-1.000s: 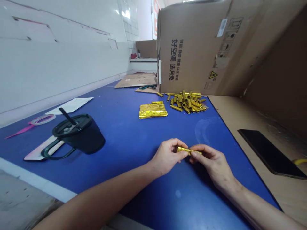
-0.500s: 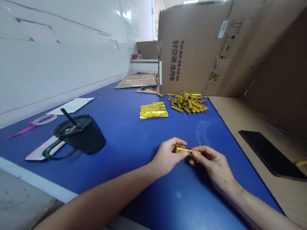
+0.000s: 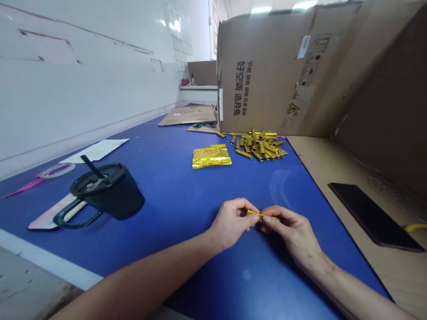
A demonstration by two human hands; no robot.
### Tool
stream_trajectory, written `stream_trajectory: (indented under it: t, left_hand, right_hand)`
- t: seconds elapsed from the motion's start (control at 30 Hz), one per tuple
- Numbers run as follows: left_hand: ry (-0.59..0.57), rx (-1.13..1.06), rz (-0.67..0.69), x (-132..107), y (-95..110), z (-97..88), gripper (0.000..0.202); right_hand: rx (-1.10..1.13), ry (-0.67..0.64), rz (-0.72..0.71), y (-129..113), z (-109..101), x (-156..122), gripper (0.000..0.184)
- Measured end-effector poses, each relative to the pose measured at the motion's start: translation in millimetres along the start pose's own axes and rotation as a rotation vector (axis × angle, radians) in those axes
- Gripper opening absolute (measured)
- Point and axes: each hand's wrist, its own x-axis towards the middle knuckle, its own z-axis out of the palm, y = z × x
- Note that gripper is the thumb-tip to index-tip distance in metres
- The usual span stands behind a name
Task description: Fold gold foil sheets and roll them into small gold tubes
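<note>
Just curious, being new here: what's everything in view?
Printed box: one, brown, back
Held piece: one, gold, front centre
Piled pieces: many, gold, by box
Flat bundle: one, gold, left of these
Mug: one, dark green, left
Ring: one, white-pink, far left
Strip: one, pink, by ring
Paper: one, white, behind mug
Flat item: one, pale, by mug
Slab: one, black, right
Curved item: one, yellow, far right
Flattened cardboard: several, brown, back
Tangle: one, green, on cardboard
Table: one, blue, centre
Wall: one, white, left
Left hand: one, bare, centre
Right hand: one, bare, centre
</note>
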Motion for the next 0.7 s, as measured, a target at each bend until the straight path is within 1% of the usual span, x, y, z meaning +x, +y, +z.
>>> stream_trajectory:
  t: [0.1,0.23,0.43,0.57,0.63,0.7]
  left_hand:
    - [0.013,-0.018,0.011,-0.6,-0.6,0.6,0.014]
    - [0.030,-0.073,0.006,-0.7,1.4,0.3,0.016]
    - [0.091,-0.104,-0.016,0.8,6.8,-1.5,0.019]
    - [0.143,-0.107,-0.029,5.0,6.4,-6.6,0.020]
    - [0.144,-0.085,-0.023,6.7,5.2,-8.3,0.020]
    - [0.110,-0.057,-0.018,6.7,3.7,-7.9,0.019]
  right_hand:
    - [0.005,0.006,-0.010,-2.1,-0.5,-1.2,0.020]
    - [0.052,0.031,0.016,-1.1,-0.7,-1.6,0.019]
    - [0.186,0.110,0.092,4.4,-2.6,0.8,0.023]
    - [0.272,0.153,0.105,6.4,-5.1,5.0,0.024]
    - [0.281,0.121,0.094,5.7,-5.3,6.7,0.028]
    - [0.230,0.048,0.087,3.7,-4.7,7.0,0.034]
